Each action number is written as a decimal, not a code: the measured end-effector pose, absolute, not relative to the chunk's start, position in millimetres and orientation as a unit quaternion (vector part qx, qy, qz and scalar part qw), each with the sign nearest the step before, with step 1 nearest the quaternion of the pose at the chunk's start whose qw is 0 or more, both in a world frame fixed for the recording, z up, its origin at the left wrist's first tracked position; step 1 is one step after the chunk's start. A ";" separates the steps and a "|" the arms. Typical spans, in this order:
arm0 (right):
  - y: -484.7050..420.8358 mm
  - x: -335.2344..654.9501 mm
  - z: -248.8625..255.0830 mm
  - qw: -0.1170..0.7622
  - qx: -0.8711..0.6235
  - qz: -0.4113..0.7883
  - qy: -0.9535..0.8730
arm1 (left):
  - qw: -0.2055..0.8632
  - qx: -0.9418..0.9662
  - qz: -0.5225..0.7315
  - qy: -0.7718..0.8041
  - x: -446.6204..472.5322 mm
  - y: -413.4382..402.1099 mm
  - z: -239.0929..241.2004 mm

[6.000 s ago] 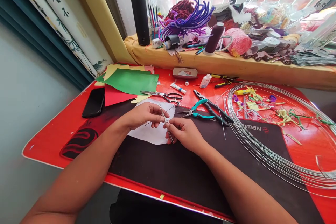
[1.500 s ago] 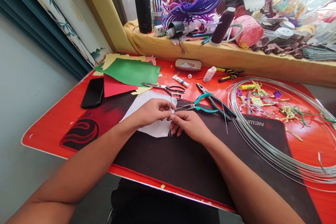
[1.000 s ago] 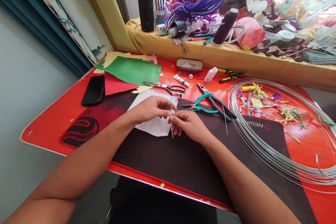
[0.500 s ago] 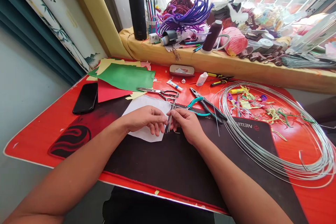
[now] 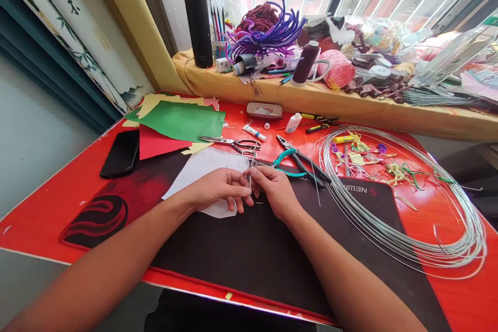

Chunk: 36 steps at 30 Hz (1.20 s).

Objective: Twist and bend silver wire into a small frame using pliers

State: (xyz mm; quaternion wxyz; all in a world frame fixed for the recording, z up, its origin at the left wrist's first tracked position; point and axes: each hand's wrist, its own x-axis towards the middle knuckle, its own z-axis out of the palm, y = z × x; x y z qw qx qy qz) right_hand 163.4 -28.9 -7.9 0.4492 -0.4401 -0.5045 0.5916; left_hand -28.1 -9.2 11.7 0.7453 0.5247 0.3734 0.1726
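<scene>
My left hand [image 5: 218, 189] and my right hand [image 5: 274, 190] meet over the black desk mat [image 5: 249, 249]. Both pinch a small bundle of short wire pieces [image 5: 251, 174] that stands roughly upright between the fingertips. A white paper sheet [image 5: 196, 168] lies under my left hand. Teal-handled pliers [image 5: 290, 158] and black pliers [image 5: 307, 163] lie just beyond my right hand. Scissors [image 5: 233, 142] rest behind the wire pieces.
A large coil of silver wire [image 5: 392, 202] covers the red table [image 5: 46, 202] at right. Green, red and yellow paper sheets [image 5: 179, 122] and a black phone [image 5: 120, 153] lie at left. The window ledge [image 5: 350, 104] holds a black flask [image 5: 197, 21], thread spools and yarn.
The wire bundle turned from slanted to about upright between my fingers. My hands stayed together, sliding a little toward me on the mat. The camera view shifted.
</scene>
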 end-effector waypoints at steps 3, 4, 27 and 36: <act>-28.2 163.3 -10.6 0.452 -0.434 0.595 -0.503 | 0.733 0.541 0.179 0.371 -27.5 -9.3 9.3; -28.0 163.2 -11.3 0.454 -0.432 0.597 -0.501 | 0.724 0.550 0.182 0.374 -27.0 -9.2 8.7; -27.2 161.5 -13.7 0.491 -0.415 0.622 -0.446 | 0.649 0.596 0.255 0.398 -24.7 -9.3 9.0; -26.5 161.0 -13.4 0.493 -0.416 0.627 -0.437 | 0.694 0.570 0.239 0.369 -25.6 -7.2 5.5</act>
